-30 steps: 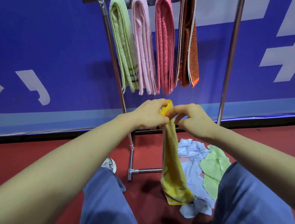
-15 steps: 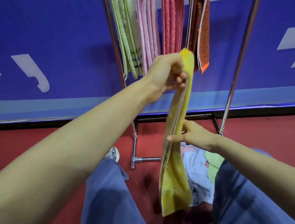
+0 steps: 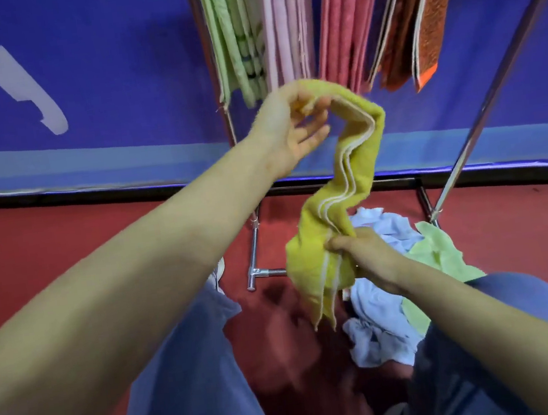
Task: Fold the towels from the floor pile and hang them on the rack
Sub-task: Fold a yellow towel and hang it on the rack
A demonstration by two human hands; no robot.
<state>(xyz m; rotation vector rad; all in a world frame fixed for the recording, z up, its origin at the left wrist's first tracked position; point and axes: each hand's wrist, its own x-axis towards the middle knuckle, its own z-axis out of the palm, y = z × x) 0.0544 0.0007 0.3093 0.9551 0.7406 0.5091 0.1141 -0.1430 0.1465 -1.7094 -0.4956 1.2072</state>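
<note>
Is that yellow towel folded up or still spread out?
Folded into a long narrow strip: the yellow towel shows several stacked pale edges running along its length, held between the left hand and right hand.

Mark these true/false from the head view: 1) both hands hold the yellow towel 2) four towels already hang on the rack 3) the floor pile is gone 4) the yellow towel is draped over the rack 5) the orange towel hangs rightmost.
1) True: the left hand holds the top of the yellow towel and the right hand pinches it lower down.
2) True: green towel, pale pink towel, pink towel, orange towel.
3) False: the floor pile of white and light green towels remains.
4) False: it is in the hands, below the hanging towels.
5) True.
</note>
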